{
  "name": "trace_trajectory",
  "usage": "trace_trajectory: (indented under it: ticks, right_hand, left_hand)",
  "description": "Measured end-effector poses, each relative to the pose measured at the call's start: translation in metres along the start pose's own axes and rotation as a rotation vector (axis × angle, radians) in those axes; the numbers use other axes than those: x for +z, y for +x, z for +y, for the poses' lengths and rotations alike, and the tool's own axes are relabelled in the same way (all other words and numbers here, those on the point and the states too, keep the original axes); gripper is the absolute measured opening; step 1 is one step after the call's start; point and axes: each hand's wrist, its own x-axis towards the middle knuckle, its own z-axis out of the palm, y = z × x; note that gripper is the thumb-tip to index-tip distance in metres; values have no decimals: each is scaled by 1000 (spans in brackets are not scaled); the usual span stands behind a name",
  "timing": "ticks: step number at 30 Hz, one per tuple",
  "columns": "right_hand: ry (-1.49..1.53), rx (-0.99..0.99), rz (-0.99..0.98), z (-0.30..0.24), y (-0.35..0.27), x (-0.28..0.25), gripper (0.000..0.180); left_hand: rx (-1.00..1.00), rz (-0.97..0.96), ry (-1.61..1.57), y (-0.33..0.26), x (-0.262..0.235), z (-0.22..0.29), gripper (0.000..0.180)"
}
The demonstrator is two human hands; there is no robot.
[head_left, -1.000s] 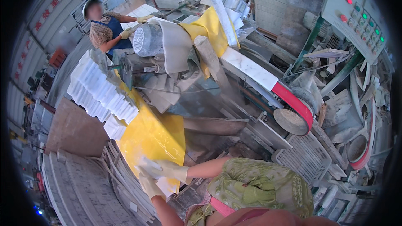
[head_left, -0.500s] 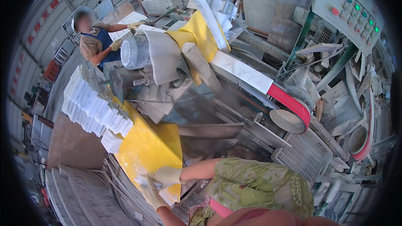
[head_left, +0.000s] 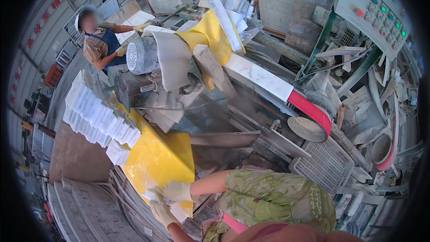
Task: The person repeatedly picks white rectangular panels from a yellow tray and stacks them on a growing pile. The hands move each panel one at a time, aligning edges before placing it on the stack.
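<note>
Both my hands wear cream gloves and meet low in the view, over the lower end of a yellow sheet (head_left: 156, 157). My right hand (head_left: 177, 191) reaches in from the right, fingers curled toward the left one. My left hand (head_left: 163, 211) comes up from the lower edge with its fingers bent. A small white piece (head_left: 151, 193) shows between and beside the fingers, and both hands appear closed on it. Its kind is unclear, since the gloves hide most of it. Another white surface (head_left: 181, 210) shows just beneath the hands.
Stacked white stone tiles (head_left: 101, 112) stand at the yellow sheet's upper left. A belt machine with a red-and-white belt (head_left: 309, 110) runs on the right, near a perforated crate (head_left: 324, 163). A control panel (head_left: 371, 11) hangs upper right. A co-worker (head_left: 101, 42) works at the far left.
My fingers have shifted slightly around the white piece, and both hands stay close together over the yellow sheet. The whole view has moved a little; the co-worker's hands are nearly unchanged.
</note>
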Motion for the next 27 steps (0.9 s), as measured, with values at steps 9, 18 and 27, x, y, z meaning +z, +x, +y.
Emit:
trace_trajectory:
  ticks: [9, 18, 27]
  right_hand:
    - [260, -303, 45, 16, -24, -35, 36]
    - [-560, 80, 717, 131, -193, -272, 34]
    - [-900, 753, 855, 218, -373, -363, 62]
  left_hand:
    - [79, 189, -127, -13, 25, 11, 67]
    - [103, 254, -42, -3, 33, -7, 65]
    - [232, 239, -141, 13, 35, -43, 67]
